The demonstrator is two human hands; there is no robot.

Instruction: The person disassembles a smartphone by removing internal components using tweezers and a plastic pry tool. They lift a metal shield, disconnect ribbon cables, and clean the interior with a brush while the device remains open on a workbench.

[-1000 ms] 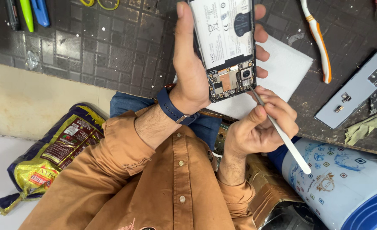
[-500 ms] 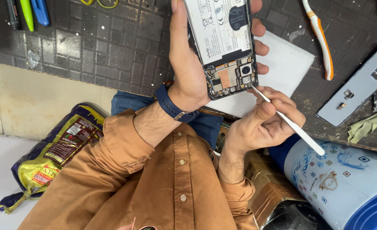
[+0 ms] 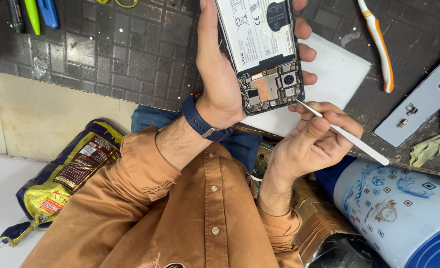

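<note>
My left hand (image 3: 220, 74) grips an opened smartphone (image 3: 264, 49) with its back cover off, so the white battery and the circuit board with a camera module show. A dark blue watch band sits on that wrist. My right hand (image 3: 314, 139) holds a thin white tool (image 3: 341, 131) like a pen. Its metal tip touches the lower right corner of the circuit board, beside the camera. Both hands hover over a white sheet (image 3: 329, 79) lying on the dark tiled mat (image 3: 120, 54).
A white and orange toothbrush (image 3: 379, 44) and a light blue phone back cover (image 3: 423, 101) lie on the mat at right. Green and blue tools (image 3: 38, 12) sit at top left. A patterned blue-and-white container (image 3: 403, 208) stands at lower right, a yellow-purple packet (image 3: 61, 178) on the floor at left.
The phone has shifted slightly up and to the right in my left hand. The tool's tip has moved along the board's lower edge toward its right corner.
</note>
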